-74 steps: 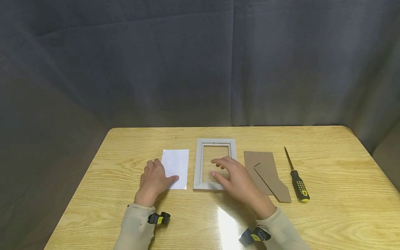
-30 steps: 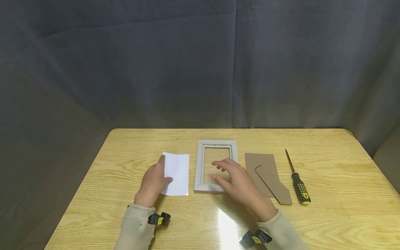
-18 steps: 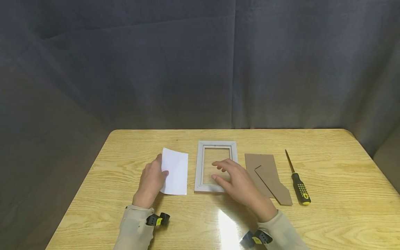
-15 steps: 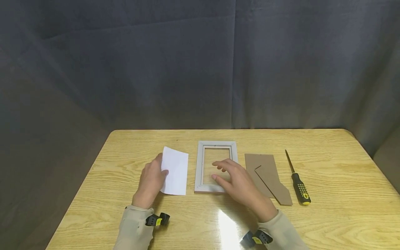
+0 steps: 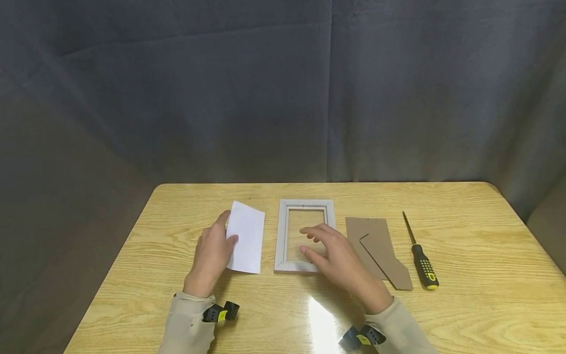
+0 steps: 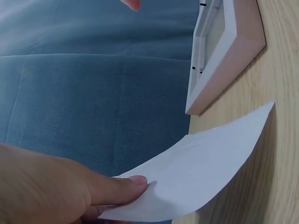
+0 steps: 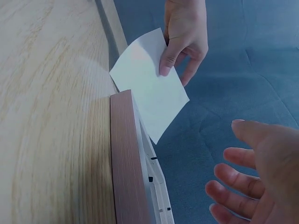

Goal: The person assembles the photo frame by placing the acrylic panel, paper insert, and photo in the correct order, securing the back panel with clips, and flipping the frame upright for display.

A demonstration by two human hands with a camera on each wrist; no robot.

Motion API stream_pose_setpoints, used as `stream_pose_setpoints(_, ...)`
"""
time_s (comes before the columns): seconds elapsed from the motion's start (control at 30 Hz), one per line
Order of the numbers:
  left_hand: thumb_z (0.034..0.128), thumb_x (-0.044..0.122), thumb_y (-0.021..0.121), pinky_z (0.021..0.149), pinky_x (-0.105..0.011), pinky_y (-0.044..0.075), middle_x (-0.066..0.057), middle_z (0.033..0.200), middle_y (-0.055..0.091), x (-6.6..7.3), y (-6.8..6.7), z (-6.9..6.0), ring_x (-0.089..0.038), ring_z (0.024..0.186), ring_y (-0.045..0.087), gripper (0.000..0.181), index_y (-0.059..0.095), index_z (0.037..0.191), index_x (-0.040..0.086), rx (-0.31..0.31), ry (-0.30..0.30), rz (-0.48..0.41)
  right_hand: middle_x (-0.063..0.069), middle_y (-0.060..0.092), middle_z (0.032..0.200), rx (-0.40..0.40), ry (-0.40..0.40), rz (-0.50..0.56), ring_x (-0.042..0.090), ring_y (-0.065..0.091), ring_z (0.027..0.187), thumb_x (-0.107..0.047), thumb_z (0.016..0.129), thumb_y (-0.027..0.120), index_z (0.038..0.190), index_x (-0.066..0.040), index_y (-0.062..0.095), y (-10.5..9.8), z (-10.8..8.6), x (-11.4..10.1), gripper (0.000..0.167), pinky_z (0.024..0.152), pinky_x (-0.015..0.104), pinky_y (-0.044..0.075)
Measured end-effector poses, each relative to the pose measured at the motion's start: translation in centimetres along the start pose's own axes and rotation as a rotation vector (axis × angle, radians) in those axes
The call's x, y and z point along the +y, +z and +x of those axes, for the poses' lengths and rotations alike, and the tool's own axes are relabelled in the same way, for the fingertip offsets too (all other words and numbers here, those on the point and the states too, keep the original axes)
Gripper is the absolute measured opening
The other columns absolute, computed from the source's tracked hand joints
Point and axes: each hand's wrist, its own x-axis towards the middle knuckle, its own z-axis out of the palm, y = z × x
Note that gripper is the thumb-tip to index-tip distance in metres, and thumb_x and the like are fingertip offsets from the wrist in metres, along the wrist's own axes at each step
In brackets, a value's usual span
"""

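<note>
My left hand (image 5: 211, 253) pinches the left edge of a white sheet (image 5: 247, 238), thumb on its face and fingers behind. The sheet is tilted and slightly bent; in the left wrist view the paper (image 6: 196, 172) has its left part raised off the wood. Just right of it a pale rectangular frame (image 5: 281, 236) lies flat. Over the frame's lower right part hovers my right hand (image 5: 338, 258), fingers loosely bent and holding nothing. The right wrist view shows that hand (image 7: 261, 177) with fingers spread beside the frame's reddish side (image 7: 126, 154).
A brown backing board (image 5: 369, 226) with an angled stand piece (image 5: 393, 268) lies right of the frame. Farther right is a screwdriver (image 5: 424, 265) with a black and yellow handle. A dark curtain (image 5: 283, 98) hangs behind the wooden table (image 5: 477, 236).
The sheet lay flat under my left hand at first; now it is pinched by its left edge and lifted, tilting up on that side. My right hand has hardly moved.
</note>
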Motion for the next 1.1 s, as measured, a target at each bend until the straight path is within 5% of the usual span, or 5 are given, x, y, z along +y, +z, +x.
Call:
stream_pose_setpoints(0.7,0.0904,0.001,0.072,0.066,-0.045,0.058,-0.027,0.102,0.073,1.3,-1.0,-0.5,-0.034,0.081,0.073,0.062,0.048,0.147,0.002,0.053,0.034,-0.002,0.008,0.072,0.115,0.013,0.0,0.007,0.021,0.068,0.098,-0.025,0.093,0.073,0.124,-0.007,0.069,-0.3,0.0,0.0,0.036,0.081,0.038,0.056)
stream_pose_setpoints(1.1,0.0909,0.003,0.072,0.06,-0.037,0.055,-0.02,0.093,0.073,2.1,-1.0,-0.5,-0.026,0.071,0.068,0.063,0.047,0.149,0.005,0.024,0.047,-0.045,0.005,0.072,0.113,0.008,0.01,0.003,0.022,0.068,0.098,-0.025,0.094,0.073,0.125,-0.008,0.069,-0.5,0.0,0.1,0.036,0.081,0.038,0.056)
